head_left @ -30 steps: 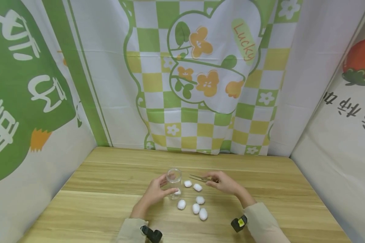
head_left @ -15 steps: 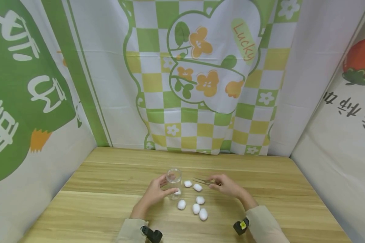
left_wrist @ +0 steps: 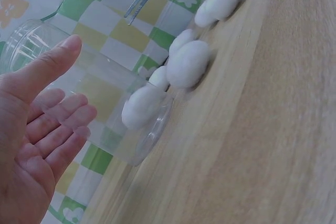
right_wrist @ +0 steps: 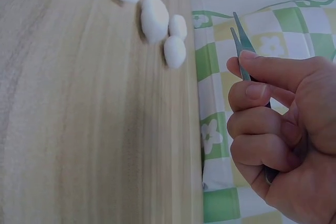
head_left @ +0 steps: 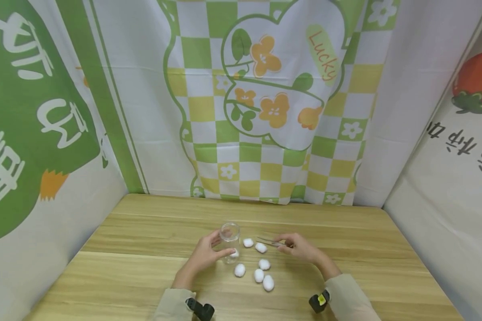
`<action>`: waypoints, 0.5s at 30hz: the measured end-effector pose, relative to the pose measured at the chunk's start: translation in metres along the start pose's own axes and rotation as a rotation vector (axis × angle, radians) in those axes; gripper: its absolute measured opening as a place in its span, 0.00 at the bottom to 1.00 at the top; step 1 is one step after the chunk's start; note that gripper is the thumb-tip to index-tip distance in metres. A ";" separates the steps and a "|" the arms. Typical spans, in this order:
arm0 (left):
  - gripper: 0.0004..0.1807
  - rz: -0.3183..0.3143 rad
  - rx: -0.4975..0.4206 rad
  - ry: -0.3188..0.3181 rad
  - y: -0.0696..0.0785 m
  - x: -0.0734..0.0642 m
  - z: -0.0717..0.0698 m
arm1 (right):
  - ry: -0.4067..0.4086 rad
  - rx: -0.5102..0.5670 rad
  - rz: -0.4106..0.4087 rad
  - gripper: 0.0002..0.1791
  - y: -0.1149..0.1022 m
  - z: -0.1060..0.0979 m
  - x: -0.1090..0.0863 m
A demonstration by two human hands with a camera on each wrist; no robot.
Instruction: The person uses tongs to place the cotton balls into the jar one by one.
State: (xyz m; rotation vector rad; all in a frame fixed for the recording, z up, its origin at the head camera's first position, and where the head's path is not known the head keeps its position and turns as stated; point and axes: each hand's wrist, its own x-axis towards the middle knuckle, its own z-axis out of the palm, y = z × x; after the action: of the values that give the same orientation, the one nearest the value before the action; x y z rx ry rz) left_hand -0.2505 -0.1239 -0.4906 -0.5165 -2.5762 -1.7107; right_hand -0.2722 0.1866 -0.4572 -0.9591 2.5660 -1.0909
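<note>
My left hand (head_left: 207, 252) holds a clear jar (left_wrist: 105, 90) upright on the table, with thumb and fingers round its side. One white cotton ball (left_wrist: 142, 107) lies at the bottom inside the jar. To the right, my right hand (head_left: 301, 247) grips metal tweezers (right_wrist: 241, 40) between thumb and fingers. Their tips stand slightly apart with nothing between them, just above a loose cotton ball (head_left: 261, 247) in the head view. Another cotton ball (head_left: 247, 243) lies between that one and the jar.
Several more cotton balls, among them a cotton ball (head_left: 268, 283) nearest me, lie on the wooden table (head_left: 144, 254) in front of the jar. A printed checked curtain (head_left: 265, 174) hangs behind the table's back edge, and cloth walls stand on both sides.
My right hand has moved a little toward me and to the right with the tweezers, bringing their tips from near the jar to above a cotton ball. My left hand and the jar have stayed put.
</note>
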 end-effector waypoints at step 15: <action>0.35 -0.008 0.000 0.009 0.000 0.000 0.001 | 0.002 0.029 0.034 0.15 0.006 0.004 -0.004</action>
State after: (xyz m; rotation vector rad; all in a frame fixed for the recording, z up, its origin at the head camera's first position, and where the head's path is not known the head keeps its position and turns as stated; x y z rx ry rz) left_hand -0.2500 -0.1229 -0.4915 -0.4978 -2.5758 -1.7111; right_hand -0.2708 0.1898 -0.4648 -0.9053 2.5505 -1.1177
